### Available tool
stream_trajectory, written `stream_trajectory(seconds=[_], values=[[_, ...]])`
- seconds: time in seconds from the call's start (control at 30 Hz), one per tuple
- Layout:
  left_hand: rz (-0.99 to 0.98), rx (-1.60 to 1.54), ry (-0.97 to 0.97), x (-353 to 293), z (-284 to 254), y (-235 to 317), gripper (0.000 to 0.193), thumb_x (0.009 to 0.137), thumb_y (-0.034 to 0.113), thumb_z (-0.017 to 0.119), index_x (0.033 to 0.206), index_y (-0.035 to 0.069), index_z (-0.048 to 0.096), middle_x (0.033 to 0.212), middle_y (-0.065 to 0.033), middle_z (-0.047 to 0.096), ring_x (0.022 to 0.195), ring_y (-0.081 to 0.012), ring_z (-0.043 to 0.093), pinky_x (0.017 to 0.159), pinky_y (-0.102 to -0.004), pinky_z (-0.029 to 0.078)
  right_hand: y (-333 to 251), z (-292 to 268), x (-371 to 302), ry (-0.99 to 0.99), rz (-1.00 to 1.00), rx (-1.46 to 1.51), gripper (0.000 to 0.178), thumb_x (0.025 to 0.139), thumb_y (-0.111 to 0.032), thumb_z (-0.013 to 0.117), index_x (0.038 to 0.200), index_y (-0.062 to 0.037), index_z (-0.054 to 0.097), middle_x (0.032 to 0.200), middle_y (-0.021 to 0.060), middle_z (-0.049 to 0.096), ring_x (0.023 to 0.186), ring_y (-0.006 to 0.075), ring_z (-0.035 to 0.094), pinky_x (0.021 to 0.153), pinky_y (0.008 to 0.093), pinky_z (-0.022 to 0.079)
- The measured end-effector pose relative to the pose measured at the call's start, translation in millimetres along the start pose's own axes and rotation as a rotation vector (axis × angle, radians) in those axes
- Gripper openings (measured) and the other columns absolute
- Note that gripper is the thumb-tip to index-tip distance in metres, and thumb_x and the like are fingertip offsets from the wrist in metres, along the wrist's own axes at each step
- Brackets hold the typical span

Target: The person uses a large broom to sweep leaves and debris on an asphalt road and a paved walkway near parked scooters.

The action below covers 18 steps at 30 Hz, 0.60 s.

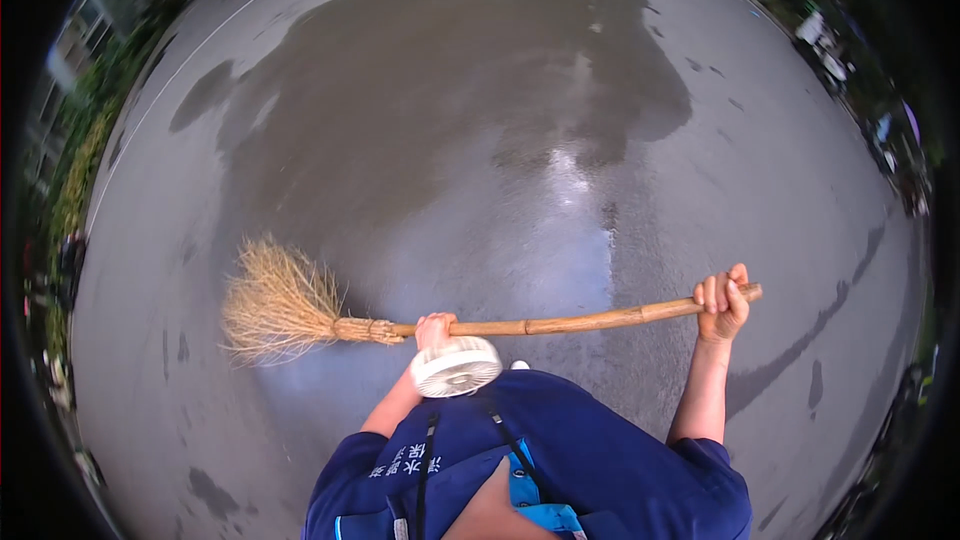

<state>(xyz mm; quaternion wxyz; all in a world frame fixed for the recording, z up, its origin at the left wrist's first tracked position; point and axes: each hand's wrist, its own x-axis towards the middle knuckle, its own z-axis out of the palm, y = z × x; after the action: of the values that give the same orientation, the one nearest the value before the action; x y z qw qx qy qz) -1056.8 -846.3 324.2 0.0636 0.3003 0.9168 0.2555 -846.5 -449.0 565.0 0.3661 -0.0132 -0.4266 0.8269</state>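
Note:
A twig broom [575, 323] with a bamboo handle lies crosswise in front of my body, its spread straw-coloured bristles [280, 305] off to the left. My left hand [434, 330] is closed round the handle close to where the bristles are bound. Farther along, my right hand [723, 302] grips the handle near its right end, fingers wrapped round it. A small round white fan [456, 367] hangs at my chest and covers part of my left wrist. Whether the bristles touch the ground I cannot tell.
A large dark wet patch [430, 80] with shiny water spreads over the grey pavement ahead. Green bushes [95, 130] and a white line [190, 65] border the left side. Parked two-wheelers [825, 50] stand along the right edge.

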Motion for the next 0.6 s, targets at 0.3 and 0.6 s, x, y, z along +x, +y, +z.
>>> stream_trajectory(seconds=[0.3, 0.6], values=[[0.396, -0.092, -0.257, -109.3, -152.3, 77.5, 0.015, 0.055, 0.015, 0.066, 0.069, 0.011, 0.063, 0.070, -0.0106, 0.063, 0.073, -0.0313, 0.063, 0.065, -0.0439, 0.049, -181.9, 219.1, -260.5, 0.192, -0.450, -0.217, 0.008, 0.088, -0.008, 0.050, 0.095, -0.0064, 0.050, 0.045, -0.0056, 0.030, 0.037, 0.0064, 0.030, 0.041, 0.0239, 0.033], [0.968, -0.179, -0.601, -92.2, -288.0, 129.4, 0.012, 0.058, 0.016, 0.064, 0.067, 0.011, 0.059, 0.070, -0.0090, 0.062, 0.074, -0.0322, 0.062, 0.065, -0.0459, 0.047, -216.9, 510.9, -394.2, 0.626, -0.979, -0.550, 0.016, 0.093, -0.014, 0.043, 0.087, -0.0013, 0.051, 0.053, -0.0029, 0.034, 0.045, 0.0078, 0.032, 0.047, 0.0258, 0.030]])
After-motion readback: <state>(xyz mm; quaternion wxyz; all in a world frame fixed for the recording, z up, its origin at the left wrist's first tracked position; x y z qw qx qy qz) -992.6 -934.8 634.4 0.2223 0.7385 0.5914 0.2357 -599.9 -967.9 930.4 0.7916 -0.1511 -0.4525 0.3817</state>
